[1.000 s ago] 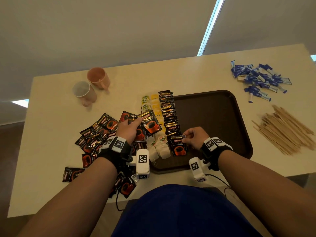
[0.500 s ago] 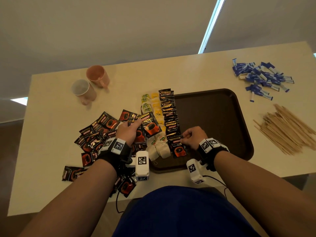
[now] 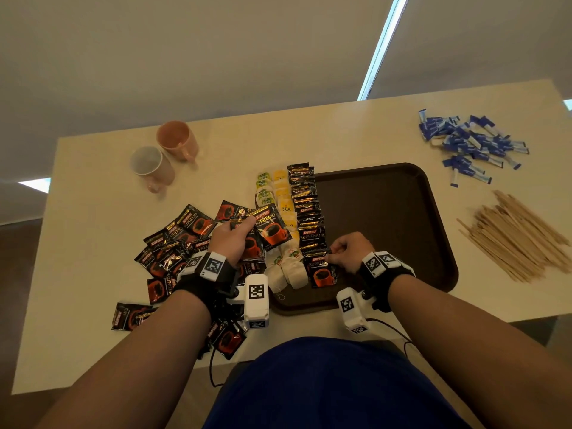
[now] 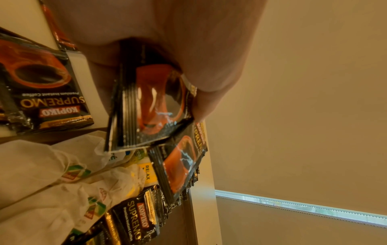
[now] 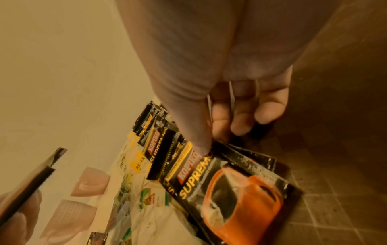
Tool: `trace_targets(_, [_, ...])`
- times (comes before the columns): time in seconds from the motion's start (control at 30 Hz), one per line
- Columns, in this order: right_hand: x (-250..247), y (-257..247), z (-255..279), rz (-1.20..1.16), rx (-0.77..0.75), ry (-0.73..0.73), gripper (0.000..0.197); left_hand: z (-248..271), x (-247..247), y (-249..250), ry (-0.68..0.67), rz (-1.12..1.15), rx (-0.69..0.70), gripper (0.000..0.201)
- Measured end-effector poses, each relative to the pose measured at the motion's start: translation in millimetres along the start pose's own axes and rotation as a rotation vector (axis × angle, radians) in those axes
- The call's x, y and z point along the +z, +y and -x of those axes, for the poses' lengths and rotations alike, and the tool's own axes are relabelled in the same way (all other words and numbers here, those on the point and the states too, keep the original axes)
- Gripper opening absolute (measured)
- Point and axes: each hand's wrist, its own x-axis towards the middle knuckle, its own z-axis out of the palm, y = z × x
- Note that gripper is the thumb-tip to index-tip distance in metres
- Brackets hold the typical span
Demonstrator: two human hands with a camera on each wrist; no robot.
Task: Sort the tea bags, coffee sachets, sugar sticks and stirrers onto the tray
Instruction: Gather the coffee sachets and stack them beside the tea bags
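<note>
Head view: left hand [image 3: 230, 241] grips a sachet stack [image 3: 270, 229] over the tray's [image 3: 433, 243] left edge; right hand [image 3: 349, 252] pinches the row's nearest sachet [image 3: 320, 270].

Left wrist: slick foil, light, floppy — clamp its flat faces.

Right wrist: thumb [image 5: 194, 126] presses that sachet's top seam.

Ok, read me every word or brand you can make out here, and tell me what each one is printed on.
"KOPIKO SUPREMO": coffee sachet held in the left hand.
"Premium Instant Coffee": loose sachet, left wrist view.
"KOPIKO SUPREMO": nearest sachet in the row, pinched by the right hand.
"TEA": yellow tea bag.
"RELAX": yellow tea tag.
Sugar sticks and green tea tags: too small to read.
</note>
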Motion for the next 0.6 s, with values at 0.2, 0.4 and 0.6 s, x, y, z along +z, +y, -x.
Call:
trace_targets(0.2, [-1.7,3.9,1.5,-0.062,-0.022,0.032,0.013,2.2,-0.3,2.2,-0.004,0.02,-0.003,0.019])
trace_targets(0.4, [-5.5,3.3,-2.2,-0.083,0.005,0.077,0.017,3.4,-0.8,1.6,-0.009,0.043,-0.007,0.017])
trace_targets(0.6, [-5.5,2.8,0.7,-0.082,-0.02,0.084,0.012,1.5,-1.5,-1.1,0.002,0.057,-0.004,0.016])
